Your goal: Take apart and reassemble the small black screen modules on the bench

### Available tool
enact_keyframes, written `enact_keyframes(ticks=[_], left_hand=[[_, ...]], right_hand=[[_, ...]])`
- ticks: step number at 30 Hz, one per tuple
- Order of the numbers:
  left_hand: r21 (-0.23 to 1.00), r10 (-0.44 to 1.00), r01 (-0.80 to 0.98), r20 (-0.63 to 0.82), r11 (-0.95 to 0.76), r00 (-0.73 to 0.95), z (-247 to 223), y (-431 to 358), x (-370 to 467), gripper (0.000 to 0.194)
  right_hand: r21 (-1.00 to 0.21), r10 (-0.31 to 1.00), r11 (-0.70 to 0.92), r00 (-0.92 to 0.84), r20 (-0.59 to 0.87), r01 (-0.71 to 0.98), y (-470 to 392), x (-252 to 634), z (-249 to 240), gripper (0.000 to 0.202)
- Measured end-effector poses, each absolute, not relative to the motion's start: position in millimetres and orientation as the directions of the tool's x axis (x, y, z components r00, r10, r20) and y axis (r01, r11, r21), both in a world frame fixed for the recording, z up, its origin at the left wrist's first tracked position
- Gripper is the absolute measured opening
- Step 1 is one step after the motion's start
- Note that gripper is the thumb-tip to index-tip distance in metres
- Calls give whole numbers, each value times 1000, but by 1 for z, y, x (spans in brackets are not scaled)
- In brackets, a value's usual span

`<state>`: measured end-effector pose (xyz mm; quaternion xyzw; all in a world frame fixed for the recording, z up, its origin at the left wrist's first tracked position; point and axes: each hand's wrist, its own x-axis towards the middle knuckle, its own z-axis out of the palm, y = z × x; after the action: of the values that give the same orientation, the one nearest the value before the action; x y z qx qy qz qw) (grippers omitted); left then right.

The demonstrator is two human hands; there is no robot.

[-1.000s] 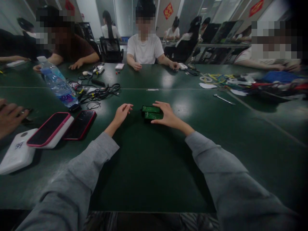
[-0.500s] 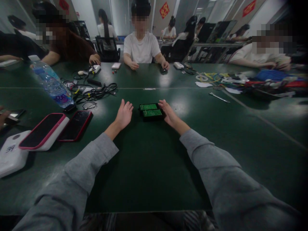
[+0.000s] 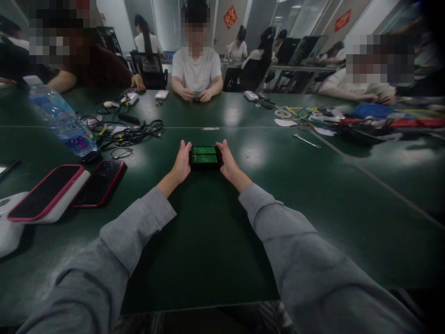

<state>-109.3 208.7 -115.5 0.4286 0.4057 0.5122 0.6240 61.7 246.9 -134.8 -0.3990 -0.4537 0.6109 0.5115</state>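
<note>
Two green circuit boards [image 3: 204, 158] in black housings lie one behind the other on the dark green table, their long sides together and their ends in line. My left hand [image 3: 182, 163] grips their left ends, thumb uppermost. From the other side, my right hand [image 3: 227, 161] presses on the right ends, so the pair sits squeezed between both hands. The fingers beneath and behind the housings are partly hidden.
To the left are a red-edged phone [image 3: 100, 183], a pink-framed device [image 3: 48, 191], a water bottle [image 3: 62, 118] and black cables [image 3: 139, 132]. A wrench [image 3: 306, 141] lies right, before a pile of coloured wires [image 3: 368, 118]. Across the table sits a person in a white shirt [image 3: 196, 69].
My left hand has closed in from beside the housings to touch them. The two boards, offset before, now line up. Across the table, the person has brought both hands together.
</note>
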Motion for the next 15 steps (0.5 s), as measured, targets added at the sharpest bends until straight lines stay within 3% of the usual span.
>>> enact_keyframes(ticks=[15], left_hand=[[973,990,-214,59,-85,-126,-124,205,-100,71]], right_hand=[[-985,978,73,-183,101,-154,254,57,-141,81]])
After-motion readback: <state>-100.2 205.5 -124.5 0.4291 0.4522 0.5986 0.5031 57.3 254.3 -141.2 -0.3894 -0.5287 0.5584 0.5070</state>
